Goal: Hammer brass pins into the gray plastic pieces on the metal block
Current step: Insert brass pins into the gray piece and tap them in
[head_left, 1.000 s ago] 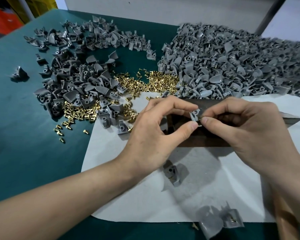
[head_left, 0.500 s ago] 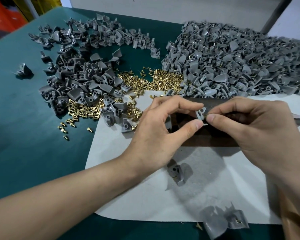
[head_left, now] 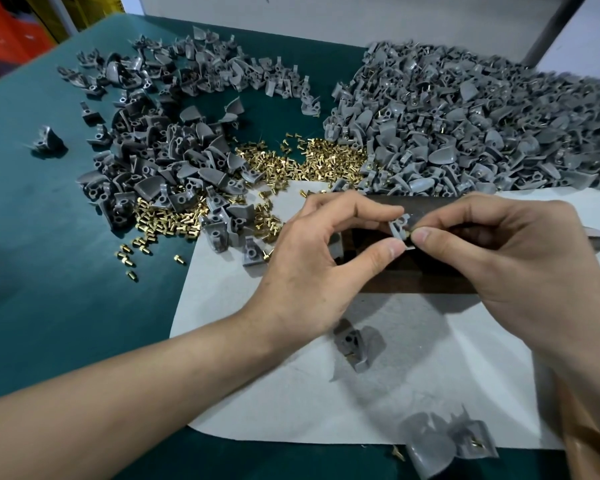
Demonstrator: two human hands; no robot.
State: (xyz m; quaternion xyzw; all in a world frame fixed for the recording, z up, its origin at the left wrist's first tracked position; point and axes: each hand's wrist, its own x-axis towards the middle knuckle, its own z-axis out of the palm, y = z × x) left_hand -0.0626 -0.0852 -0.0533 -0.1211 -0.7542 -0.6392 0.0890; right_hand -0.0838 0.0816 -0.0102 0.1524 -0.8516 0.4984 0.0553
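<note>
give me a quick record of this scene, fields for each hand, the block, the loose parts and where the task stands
left hand: pinches a gray piece between thumb and forefinger, over the metal block
right hand: pinches a brass pin against that piece
metal block: dark, on the white sheet, partly hidden by both hands
pin heap: behind the sheet, between the left pile and the larger right pile of gray parts
stage: pin not yet hammered; neither hand holds a hammer

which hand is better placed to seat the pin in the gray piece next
Right, probably: the right hand pinches the brass pin against the gray piece, while the left hand only grips that piece above the metal block.
</note>
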